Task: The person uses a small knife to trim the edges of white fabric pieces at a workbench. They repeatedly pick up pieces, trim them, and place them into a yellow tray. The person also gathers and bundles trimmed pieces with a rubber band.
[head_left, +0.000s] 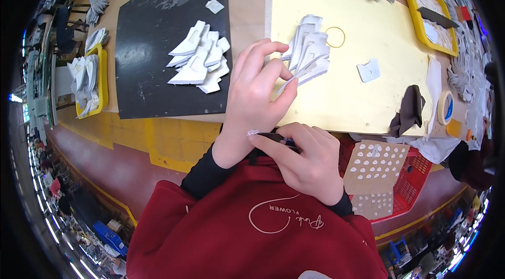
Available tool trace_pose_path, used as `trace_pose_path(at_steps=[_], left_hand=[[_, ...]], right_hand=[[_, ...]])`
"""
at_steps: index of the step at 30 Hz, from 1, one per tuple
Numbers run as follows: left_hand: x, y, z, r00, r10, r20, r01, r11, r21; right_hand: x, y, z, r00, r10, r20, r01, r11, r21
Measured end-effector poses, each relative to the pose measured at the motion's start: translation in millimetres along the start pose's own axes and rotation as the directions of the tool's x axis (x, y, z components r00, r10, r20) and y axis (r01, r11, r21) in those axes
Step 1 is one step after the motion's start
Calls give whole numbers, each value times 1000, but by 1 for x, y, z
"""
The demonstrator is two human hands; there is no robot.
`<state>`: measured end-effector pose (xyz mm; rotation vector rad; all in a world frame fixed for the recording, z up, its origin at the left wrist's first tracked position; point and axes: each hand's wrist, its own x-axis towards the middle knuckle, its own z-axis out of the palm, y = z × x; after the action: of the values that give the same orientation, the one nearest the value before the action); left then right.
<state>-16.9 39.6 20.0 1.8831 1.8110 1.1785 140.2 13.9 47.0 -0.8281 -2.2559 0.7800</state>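
Observation:
My left hand (255, 87) reaches over the near edge of the yellow board (357, 102). Its thumb and fingers pinch the near corner of a flat white cut piece (314, 70), the lowest of a fanned stack of similar pieces (310, 34). Closer to my body, my right hand (313, 160) is closed around a thin dark tool (272, 136) whose kind I cannot make out. A small whitish scrap (253, 132) shows at the tool's tip, against my left wrist.
On the black board (142, 68) lies a pile of white pieces (200, 60). The yellow board also bears a rubber band (343, 37), a single white piece (369, 70) and dark cloth (408, 110). Yellow trays (103, 76) flank the boards; a red basket (415, 181) holds dotted cardboard (376, 173).

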Motion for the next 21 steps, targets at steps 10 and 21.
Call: trace_pose_path(at_steps=[10, 21], left_hand=[[1, -48, -88, 907, -282, -314, 384, 859, 338], [-9, 0, 47, 986, -141, 85, 148, 985, -89]], right_hand=[[-7, 19, -24, 997, 35, -71, -10, 944, 330], [-14, 17, -33, 952, 280, -126, -227, 918, 325]])
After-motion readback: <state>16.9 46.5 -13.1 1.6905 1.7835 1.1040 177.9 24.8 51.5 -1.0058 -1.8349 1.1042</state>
